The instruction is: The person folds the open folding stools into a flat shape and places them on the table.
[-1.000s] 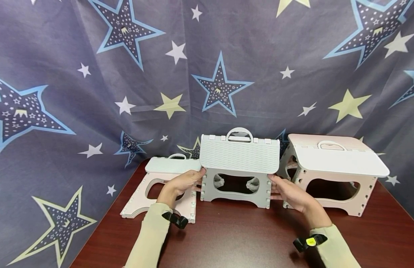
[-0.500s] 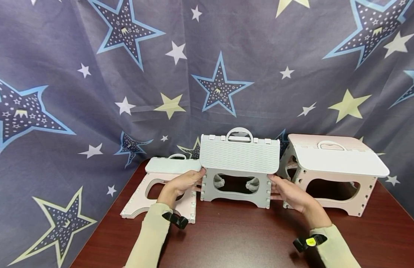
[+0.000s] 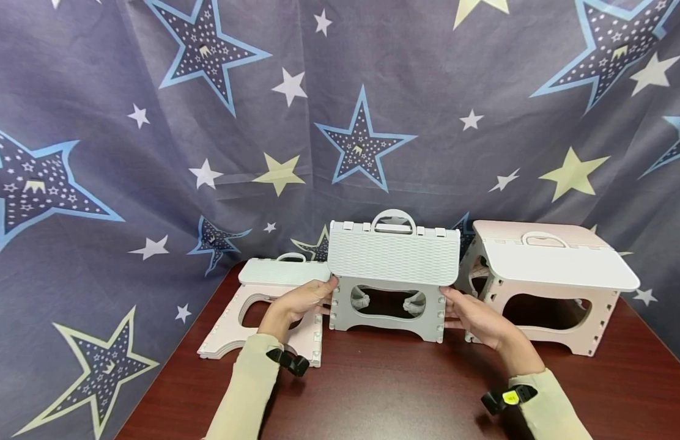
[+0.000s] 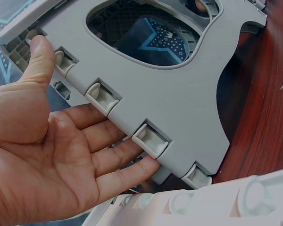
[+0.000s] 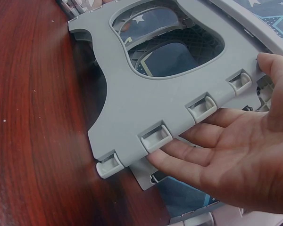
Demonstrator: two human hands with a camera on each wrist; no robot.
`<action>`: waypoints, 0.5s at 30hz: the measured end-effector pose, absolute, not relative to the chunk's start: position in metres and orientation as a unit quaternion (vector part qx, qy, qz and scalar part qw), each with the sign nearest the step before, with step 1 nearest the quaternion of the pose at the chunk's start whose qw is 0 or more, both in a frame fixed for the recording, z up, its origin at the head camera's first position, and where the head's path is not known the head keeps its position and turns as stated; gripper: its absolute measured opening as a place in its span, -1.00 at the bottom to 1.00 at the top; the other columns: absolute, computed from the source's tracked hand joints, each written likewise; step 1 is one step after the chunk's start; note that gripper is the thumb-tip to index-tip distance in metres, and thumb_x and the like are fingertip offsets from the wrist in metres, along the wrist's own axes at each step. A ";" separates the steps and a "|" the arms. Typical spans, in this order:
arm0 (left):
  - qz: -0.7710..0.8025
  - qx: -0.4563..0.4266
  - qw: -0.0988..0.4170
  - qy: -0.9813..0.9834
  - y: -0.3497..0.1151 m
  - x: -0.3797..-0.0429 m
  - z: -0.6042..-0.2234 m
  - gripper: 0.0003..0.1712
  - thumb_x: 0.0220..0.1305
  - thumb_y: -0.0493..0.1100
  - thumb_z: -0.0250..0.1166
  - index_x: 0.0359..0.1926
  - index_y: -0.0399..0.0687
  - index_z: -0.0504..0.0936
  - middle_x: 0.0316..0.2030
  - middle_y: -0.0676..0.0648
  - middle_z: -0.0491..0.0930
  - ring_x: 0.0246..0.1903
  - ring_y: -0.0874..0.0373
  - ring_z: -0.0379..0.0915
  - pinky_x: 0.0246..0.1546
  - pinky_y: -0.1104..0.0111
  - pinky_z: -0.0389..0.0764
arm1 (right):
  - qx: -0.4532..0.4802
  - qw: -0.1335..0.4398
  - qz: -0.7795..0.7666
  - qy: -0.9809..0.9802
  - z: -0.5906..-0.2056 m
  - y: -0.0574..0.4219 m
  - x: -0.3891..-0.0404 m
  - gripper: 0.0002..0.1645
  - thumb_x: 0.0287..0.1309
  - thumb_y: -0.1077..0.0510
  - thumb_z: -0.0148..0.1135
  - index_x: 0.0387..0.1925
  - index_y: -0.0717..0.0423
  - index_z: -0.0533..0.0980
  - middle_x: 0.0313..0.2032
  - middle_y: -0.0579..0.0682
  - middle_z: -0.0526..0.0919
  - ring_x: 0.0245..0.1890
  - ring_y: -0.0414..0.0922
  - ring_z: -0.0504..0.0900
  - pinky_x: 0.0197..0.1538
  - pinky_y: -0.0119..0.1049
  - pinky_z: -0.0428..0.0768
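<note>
A grey-white folding stool (image 3: pixel 393 253) stands upright at mid-table, its ribbed top tipped toward me and a carry handle (image 3: pixel 394 221) at the upper edge. On its left side, my left hand (image 3: pixel 301 300) grips the edge of the front leg panel (image 4: pixel 179 101), thumb just under the top and fingertips tucked behind the hinged edge. My right hand (image 3: pixel 477 315) holds the opposite edge the same way, as the right wrist view shows, with its thumb (image 5: pixel 273 66) near the top's underside. Through the oval cut-out the inner braces show.
Left of it lies a partly folded pink-and-white stool (image 3: pixel 230 330), overlapped by my left forearm. At right stands an opened pink stool (image 3: pixel 560 266) with a white half top. The dark red wooden table (image 3: pixel 395 391) meets a starry curtain (image 3: pixel 252 122) behind.
</note>
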State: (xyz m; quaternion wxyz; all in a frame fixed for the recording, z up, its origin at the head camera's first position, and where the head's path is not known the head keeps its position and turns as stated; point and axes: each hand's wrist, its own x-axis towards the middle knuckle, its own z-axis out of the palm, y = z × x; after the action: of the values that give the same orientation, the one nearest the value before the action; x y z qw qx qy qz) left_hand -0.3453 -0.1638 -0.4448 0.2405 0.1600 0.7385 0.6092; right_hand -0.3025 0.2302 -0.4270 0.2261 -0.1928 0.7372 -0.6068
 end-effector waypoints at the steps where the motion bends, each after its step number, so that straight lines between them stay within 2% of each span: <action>1: 0.610 0.159 0.241 0.737 -0.164 -0.345 -0.445 0.11 0.19 0.60 0.04 0.13 -0.43 0.44 -0.14 -0.05 0.66 -0.09 0.19 0.61 0.26 0.01 0.58 | -0.192 0.226 -0.607 0.737 -0.427 0.230 -0.302 -0.26 0.62 -0.20 -0.33 0.24 0.40 0.35 0.04 -0.02 0.70 0.05 -0.19 0.64 0.21 -0.19 0.57; 9: 0.614 0.162 0.242 0.734 -0.164 -0.345 -0.446 -0.03 0.21 0.59 0.04 0.00 -0.29 0.47 -0.20 0.02 0.64 -0.11 0.22 0.62 0.24 0.02 0.59 | -0.188 0.227 -0.606 0.739 -0.427 0.231 -0.303 -0.25 0.62 -0.21 -0.33 0.27 0.41 0.32 0.06 -0.01 0.69 0.06 -0.20 0.63 0.21 -0.22 0.57; 15: 0.615 0.161 0.241 0.734 -0.163 -0.346 -0.445 -0.02 0.16 0.61 0.06 -0.02 -0.27 0.48 -0.22 0.02 0.64 -0.12 0.22 0.62 0.23 0.03 0.60 | -0.191 0.229 -0.604 0.739 -0.428 0.232 -0.304 -0.23 0.62 -0.23 -0.35 0.27 0.40 0.33 0.06 -0.02 0.69 0.06 -0.19 0.63 0.22 -0.20 0.56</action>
State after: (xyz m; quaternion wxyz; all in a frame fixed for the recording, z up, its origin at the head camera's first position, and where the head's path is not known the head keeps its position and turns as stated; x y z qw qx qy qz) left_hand -0.3455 -0.1631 -0.4450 0.2408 0.1608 0.7338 0.6146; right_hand -0.3036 0.2320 -0.4277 0.2288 -0.1912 0.7393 -0.6037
